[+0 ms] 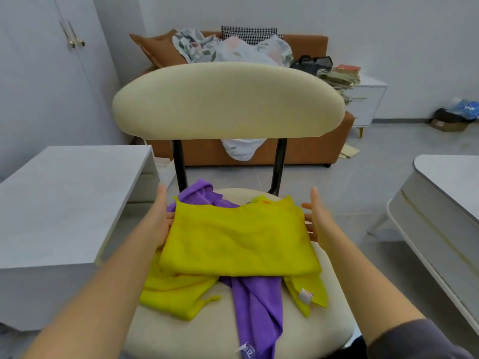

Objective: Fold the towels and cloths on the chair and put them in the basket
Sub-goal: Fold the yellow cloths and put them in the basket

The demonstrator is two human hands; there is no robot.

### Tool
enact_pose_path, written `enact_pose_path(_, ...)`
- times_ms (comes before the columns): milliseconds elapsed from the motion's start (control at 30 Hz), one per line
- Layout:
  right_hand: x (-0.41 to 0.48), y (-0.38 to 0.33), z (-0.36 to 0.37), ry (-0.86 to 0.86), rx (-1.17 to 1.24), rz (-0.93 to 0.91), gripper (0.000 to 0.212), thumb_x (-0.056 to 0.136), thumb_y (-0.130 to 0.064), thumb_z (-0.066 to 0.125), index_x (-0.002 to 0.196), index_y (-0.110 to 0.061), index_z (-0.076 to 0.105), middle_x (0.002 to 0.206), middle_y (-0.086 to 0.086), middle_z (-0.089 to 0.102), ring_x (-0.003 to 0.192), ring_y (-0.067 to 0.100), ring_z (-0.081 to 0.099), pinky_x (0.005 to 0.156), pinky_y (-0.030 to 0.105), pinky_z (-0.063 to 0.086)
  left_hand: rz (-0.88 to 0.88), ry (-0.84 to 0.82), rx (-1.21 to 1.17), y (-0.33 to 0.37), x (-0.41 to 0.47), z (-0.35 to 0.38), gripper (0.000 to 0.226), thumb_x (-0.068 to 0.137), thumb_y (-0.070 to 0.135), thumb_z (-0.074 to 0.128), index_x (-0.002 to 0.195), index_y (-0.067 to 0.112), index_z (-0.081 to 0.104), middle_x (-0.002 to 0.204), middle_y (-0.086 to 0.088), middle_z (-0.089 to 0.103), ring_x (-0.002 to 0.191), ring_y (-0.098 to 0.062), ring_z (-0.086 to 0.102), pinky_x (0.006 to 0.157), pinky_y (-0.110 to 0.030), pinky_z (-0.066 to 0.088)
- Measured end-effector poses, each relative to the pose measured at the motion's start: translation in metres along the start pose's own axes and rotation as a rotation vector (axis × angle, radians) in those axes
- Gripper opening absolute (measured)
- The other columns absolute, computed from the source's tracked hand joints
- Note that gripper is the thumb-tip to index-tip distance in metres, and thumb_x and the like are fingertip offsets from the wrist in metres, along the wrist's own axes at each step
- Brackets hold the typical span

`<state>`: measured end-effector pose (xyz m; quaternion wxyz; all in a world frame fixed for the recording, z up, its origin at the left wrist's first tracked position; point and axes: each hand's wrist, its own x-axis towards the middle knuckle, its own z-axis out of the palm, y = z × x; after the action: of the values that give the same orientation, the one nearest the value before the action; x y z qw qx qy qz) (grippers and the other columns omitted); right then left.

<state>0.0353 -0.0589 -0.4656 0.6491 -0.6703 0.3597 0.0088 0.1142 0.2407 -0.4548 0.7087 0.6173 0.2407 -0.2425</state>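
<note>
A folded yellow cloth (238, 237) lies on top of a pile on the cream chair (228, 99). Under it lie a purple cloth (256, 304), which trails off the seat's front, and another yellow cloth (176, 294), unfolded. My left hand (158, 221) is at the folded cloth's left edge, fingers straight and partly hidden under it. My right hand (317, 221) is at the right edge, fingers straight, touching or just beside the cloth. No basket is in view.
A white cabinet (59, 203) stands close on the left and a white table (445, 203) on the right. Behind the chair is a brown sofa (305, 149) with bedding; a white drawer unit (368, 99) holds stacked things.
</note>
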Motion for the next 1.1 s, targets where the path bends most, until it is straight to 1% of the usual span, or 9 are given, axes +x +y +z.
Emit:
enact_pose_path(100,-0.001,0.008,-0.003,-0.018,-0.040,0.022,0.066,0.094,-0.058,0.037,0.142,-0.012,0.037,0.137,0.014,0.048,0.117,0.034,0.050,0.097,0.048,0.044,-0.005,-0.001,0.159,-0.004,-0.008,-0.008,0.071,0.087,0.069,0.039,0.113,0.005,0.053,0.097,-0.014,0.063,0.087,-0.028,0.060,0.072,-0.039,0.048)
enact_pose_path(233,-0.003,0.026,-0.007,-0.018,-0.154,-0.056,0.053,0.093,-0.040,0.055,0.135,-0.009,0.047,0.122,0.013,0.054,0.108,0.032,0.053,0.087,0.043,0.048,0.077,0.077,0.365,-0.018,-0.010,-0.016,0.050,0.090,0.034,0.062,0.127,0.002,0.053,0.118,-0.018,0.061,0.094,-0.031,0.059,0.079,-0.038,0.048)
enact_pose_path(333,-0.008,0.030,-0.009,0.125,-0.228,-0.242,0.038,0.092,-0.023,0.059,0.127,-0.008,0.056,0.116,0.016,0.061,0.103,0.030,0.057,0.089,0.042,0.049,0.289,0.234,0.619,-0.029,-0.023,-0.018,0.019,0.091,0.022,0.060,0.080,0.007,0.063,0.095,-0.019,0.059,0.088,-0.030,0.054,0.075,-0.035,0.040)
enact_pose_path(400,-0.013,0.028,-0.012,0.211,-0.244,-0.385,0.030,0.091,-0.016,0.058,0.120,-0.008,0.060,0.098,0.011,0.064,0.096,0.028,0.059,0.090,0.043,0.048,0.455,0.317,0.708,-0.033,-0.034,-0.020,0.037,0.093,0.024,0.056,0.061,0.007,0.051,0.074,-0.020,0.053,0.077,-0.030,0.049,0.064,-0.037,0.033)
enact_pose_path(500,-0.020,0.031,-0.017,0.214,-0.298,-0.423,0.032,0.093,-0.016,0.056,0.123,-0.010,0.056,0.094,0.010,0.064,0.091,0.027,0.059,0.087,0.042,0.048,0.430,0.327,0.771,-0.036,-0.043,-0.022,0.041,0.096,0.037,0.049,0.075,0.004,0.062,0.101,-0.029,0.062,0.099,-0.038,0.058,0.077,-0.040,0.039)
enact_pose_path(633,-0.019,0.043,-0.015,0.089,-0.517,-0.226,0.036,0.097,-0.029,0.049,0.129,-0.014,0.051,0.110,0.010,0.055,0.094,0.028,0.055,0.083,0.041,0.051,0.225,0.232,0.898,-0.041,-0.041,-0.021,0.070,0.094,0.058,0.033,0.128,0.000,0.054,0.137,-0.026,0.047,0.123,-0.038,0.047,0.098,-0.038,0.036)
enact_pose_path(800,-0.008,0.026,-0.014,0.062,-0.479,-0.259,0.048,0.099,-0.047,0.031,0.121,-0.010,0.052,0.116,0.014,0.057,0.105,0.032,0.055,0.095,0.051,0.046,0.328,0.318,0.909,-0.031,-0.034,-0.016,0.050,0.093,0.059,0.036,0.082,0.015,0.057,0.099,-0.014,0.056,0.097,-0.031,0.051,0.080,-0.035,0.036)
enact_pose_path(933,0.003,0.018,-0.006,-0.009,-0.631,-0.216,0.055,0.098,-0.046,0.038,0.105,0.002,0.063,0.103,0.018,0.062,0.092,0.030,0.058,0.088,0.041,0.048,0.394,0.329,0.834,-0.027,-0.018,-0.014,0.027,0.091,0.042,0.054,0.093,0.016,0.062,0.097,-0.006,0.058,0.094,-0.026,0.053,0.082,-0.034,0.042)
enact_pose_path(1100,0.014,0.022,-0.002,-0.004,-0.763,-0.247,0.026,0.092,-0.037,0.056,0.103,-0.015,0.063,0.095,0.004,0.058,0.085,0.019,0.053,0.072,0.029,0.039,0.471,0.340,0.650,-0.028,-0.007,-0.014,0.012,0.086,0.007,0.062,0.097,0.012,0.065,0.090,-0.006,0.061,0.084,-0.019,0.055,0.067,-0.029,0.040)
